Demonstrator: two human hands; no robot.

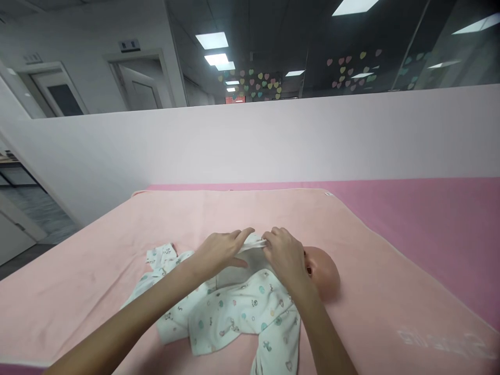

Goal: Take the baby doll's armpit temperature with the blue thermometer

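A baby doll lies on its back, its bald head (322,272) to the right, dressed in a white printed baby top (244,304) with small coloured animal figures. The front of the top is parted, and its plain inner side shows. My right hand (284,255) is closed in a pinch on the white edge of the top near the doll's neck. Just to the left, my left hand (224,250) has its thumb and fingers apart beside that same raised edge. Printed pants (162,260) cover the legs toward the left. My right hand hides part of the doll's face.
Beneath the doll is a peach blanket (117,229) with a pale edge, spread over a pink mat (410,229). A low white wall (273,140) runs behind, topped by dark glass with heart stickers. A floor (39,208) shows beyond the left side.
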